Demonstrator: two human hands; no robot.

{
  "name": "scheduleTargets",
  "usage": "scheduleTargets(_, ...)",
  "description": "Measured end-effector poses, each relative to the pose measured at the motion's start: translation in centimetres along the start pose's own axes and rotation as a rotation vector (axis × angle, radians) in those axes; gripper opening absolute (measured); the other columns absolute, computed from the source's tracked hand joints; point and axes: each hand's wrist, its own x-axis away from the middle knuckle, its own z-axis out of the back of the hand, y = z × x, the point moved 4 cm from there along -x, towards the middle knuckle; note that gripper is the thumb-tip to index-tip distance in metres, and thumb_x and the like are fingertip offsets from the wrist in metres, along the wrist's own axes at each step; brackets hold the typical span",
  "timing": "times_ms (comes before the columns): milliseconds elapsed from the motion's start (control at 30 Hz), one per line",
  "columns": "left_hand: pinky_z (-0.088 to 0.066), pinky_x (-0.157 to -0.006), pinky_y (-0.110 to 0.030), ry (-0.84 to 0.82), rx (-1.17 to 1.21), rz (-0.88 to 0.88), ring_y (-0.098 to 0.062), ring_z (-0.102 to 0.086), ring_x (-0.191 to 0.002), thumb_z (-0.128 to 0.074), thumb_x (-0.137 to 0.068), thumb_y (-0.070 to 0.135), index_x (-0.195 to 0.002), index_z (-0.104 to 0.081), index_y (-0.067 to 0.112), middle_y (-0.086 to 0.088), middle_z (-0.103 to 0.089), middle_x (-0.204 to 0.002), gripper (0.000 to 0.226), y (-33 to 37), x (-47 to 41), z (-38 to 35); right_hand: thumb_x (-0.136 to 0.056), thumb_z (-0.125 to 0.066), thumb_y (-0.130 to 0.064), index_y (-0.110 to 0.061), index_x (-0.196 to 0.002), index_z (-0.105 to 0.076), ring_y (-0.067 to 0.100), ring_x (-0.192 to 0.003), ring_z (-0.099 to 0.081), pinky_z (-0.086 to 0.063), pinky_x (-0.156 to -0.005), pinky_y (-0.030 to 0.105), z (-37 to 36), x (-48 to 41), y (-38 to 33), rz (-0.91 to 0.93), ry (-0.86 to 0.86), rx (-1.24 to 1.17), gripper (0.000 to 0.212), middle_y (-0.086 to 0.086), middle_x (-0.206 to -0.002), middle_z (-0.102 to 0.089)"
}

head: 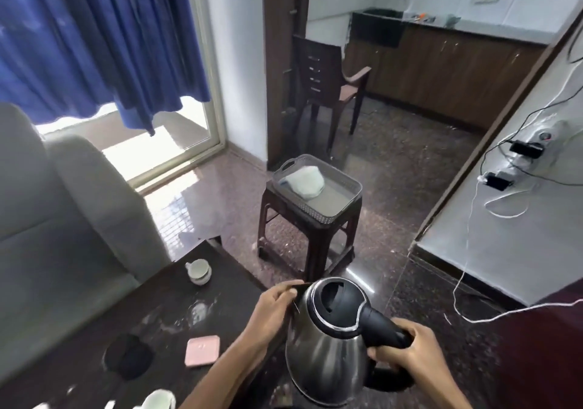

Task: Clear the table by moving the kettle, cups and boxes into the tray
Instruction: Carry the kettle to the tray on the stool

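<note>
A steel kettle [325,355] with a black lid and handle hangs in the air past the right edge of the dark table [94,367]. My right hand [405,350] grips its black handle. My left hand [274,307] presses against the kettle's left side near the spout. A white cup [198,271] stands near the table's far corner, and a second white cup [159,400] shows at the bottom edge. A pink box [202,350] lies flat on the table beside the black kettle base [129,356]. The grey tray [331,208] rests on a brown stool ahead, with a white object [304,181] in it.
The brown plastic stool [310,241] stands on the polished floor ahead of the table. A grey sofa [63,219] flanks the table's left side. A brown chair [328,77] sits by the doorway. White and black cables [504,162] trail down the wall on the right.
</note>
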Motion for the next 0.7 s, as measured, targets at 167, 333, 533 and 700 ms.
scheduleTargets(167, -0.047, -0.069, -0.012, -0.173, -0.041, 0.003, -0.004, -0.064, -0.087, -0.051, -0.055, 0.002, -0.115, -0.061, 0.015, -0.003, -0.07, -0.1, 0.062, 2.3, -5.2, -2.7, -0.022, -0.075, -0.018, -0.004, -0.048, -0.063, 0.008, -0.043, -0.039, -0.029, -0.04, 0.018, 3.5, -5.7, -1.2, -0.023, 0.03, 0.038, 0.032, 0.002, -0.043, -0.048)
scheduleTargets(333, -0.049, -0.076, -0.016, -0.288, -0.072, -0.005, 0.002, -0.063, -0.097, -0.053, -0.064, -0.016, -0.121, -0.051, 0.016, 0.005, -0.064, -0.11, 0.065, 4.7, -12.0, -5.6, -0.022, -0.075, -0.021, -0.016, -0.045, -0.062, 0.004, -0.043, -0.041, -0.029, -0.043, 0.019, 7.1, -12.1, -2.1, -0.021, 0.047, 0.092, 0.027, 0.0, -0.043, -0.05)
scheduleTargets(533, -0.048, -0.072, -0.014, -0.265, -0.082, 0.02, 0.002, -0.063, -0.092, -0.054, -0.062, -0.014, -0.119, -0.049, 0.017, 0.005, -0.062, -0.108, 0.065, 7.1, -20.0, -8.6, -0.03, -0.071, -0.013, -0.008, -0.049, -0.059, 0.002, -0.04, -0.042, -0.03, -0.043, 0.018, 10.2, -20.7, -2.7, -0.022, 0.01, 0.126, 0.023, -0.002, -0.043, -0.05)
scheduleTargets(700, -0.048, -0.089, -0.014, -0.128, -0.056, -0.008, -0.002, -0.061, -0.102, -0.057, -0.066, -0.009, -0.124, -0.049, 0.006, -0.005, -0.062, -0.12, 0.061, 9.4, -26.8, -10.6, -0.02, -0.065, -0.029, -0.017, -0.049, -0.062, 0.006, -0.044, -0.046, -0.033, -0.048, 0.022, 12.4, -30.3, -1.8, -0.031, -0.015, 0.142, 0.031, -0.003, -0.042, -0.051)
